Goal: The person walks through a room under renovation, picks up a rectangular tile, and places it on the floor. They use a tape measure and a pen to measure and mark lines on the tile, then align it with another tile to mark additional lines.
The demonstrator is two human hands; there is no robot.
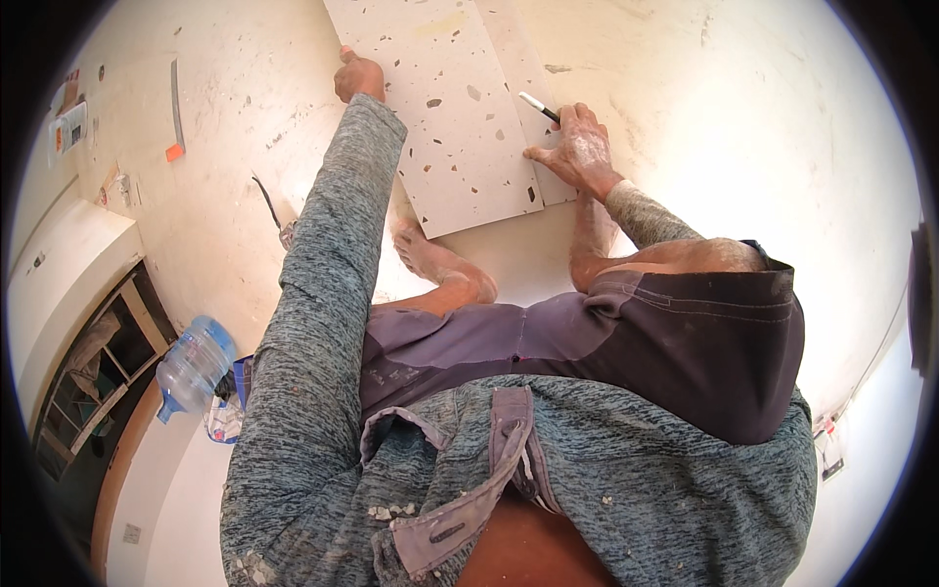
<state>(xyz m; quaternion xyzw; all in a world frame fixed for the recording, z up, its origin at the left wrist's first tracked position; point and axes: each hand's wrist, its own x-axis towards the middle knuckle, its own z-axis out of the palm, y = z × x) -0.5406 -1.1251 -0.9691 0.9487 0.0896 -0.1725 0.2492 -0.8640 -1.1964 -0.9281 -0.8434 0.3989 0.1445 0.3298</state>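
Observation:
A pale speckled terrazzo tile [460,137] lies on top of a similar tile [558,181], which shows along its right side. My left hand [360,77] is closed at the upper left edge of the top tile, with the thumb along that edge. In my right hand [581,152] is a marker pen [539,107] with a white body and a black part near the fingers. Its white end points up and left over the tiles. That hand rests by the right edges of the tiles, its thumb reaching toward the top tile.
My bare foot [430,256] is beside the top tile's near left corner. On the left lie a thin grey strip [177,108] with an orange end and a black cable-like piece [266,199]. A large clear blue water bottle [199,360] lies farther left, near a framed opening [98,377].

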